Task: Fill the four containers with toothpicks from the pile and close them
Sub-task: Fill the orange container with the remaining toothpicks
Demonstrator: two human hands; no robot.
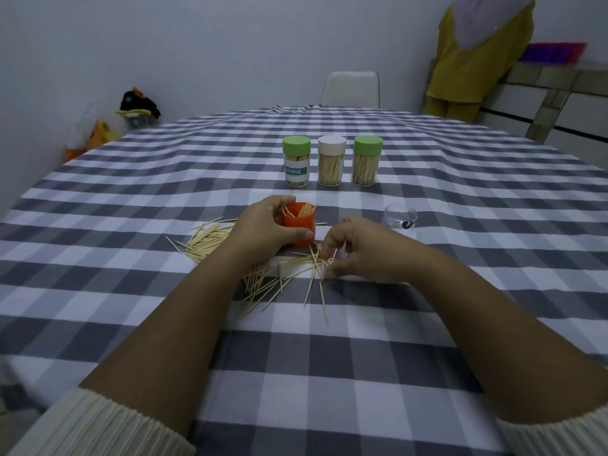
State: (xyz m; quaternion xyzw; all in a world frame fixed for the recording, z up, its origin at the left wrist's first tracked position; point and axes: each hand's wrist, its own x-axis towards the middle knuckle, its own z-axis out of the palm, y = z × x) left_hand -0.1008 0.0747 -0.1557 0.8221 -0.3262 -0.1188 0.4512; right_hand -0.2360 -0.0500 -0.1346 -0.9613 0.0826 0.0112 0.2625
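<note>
My left hand (263, 227) grips an open orange container (301, 228) that stands on the checked tablecloth with some toothpicks inside. My right hand (353, 250) pinches a few toothpicks out of the scattered pile (273, 278) just in front of the orange container. More loose toothpicks (205, 240) lie to the left. Three closed, filled containers stand in a row behind: a green-lidded labelled one (296, 161), a white-lidded one (331, 161) and a green-lidded one (367, 160). A clear plastic piece (399, 216) sits to the right of the orange container.
The table (131, 192) is covered by a grey and white checked cloth. A white chair (351, 88) stands at the far side. A person in yellow clothing (473, 57) stands at the back right beside a cabinet (546, 103). Bags lie on the floor at back left.
</note>
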